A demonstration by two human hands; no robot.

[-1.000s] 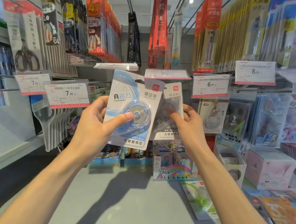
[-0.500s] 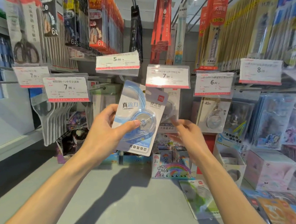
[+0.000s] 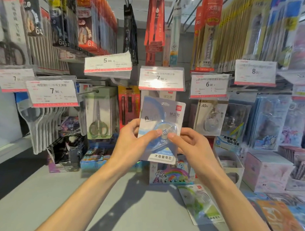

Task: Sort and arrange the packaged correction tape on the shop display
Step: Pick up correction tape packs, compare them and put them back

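A blue-and-white packaged correction tape is held upright in front of the display, just below the 7.90 price tag. My left hand grips its left edge, thumb on the clear blister. My right hand holds its right side, thumb on the blister too. Behind the pack, more white correction tape packs hang on the hook under that tag. A green correction tape pack lies flat on the grey shelf at the lower right. Another tape pack marked 40m hangs under the 6.00 tag.
Scissors packs and red pen packs hang to the left of the held pack. Small boxes stand along the shelf back. A pink box and flat packs lie at the right. Bare grey shelf stretches in front.
The blue pack has moved right and toward the hook under the 7.90 tag. My right hand let go of the hanging white pack and came onto the blue pack.
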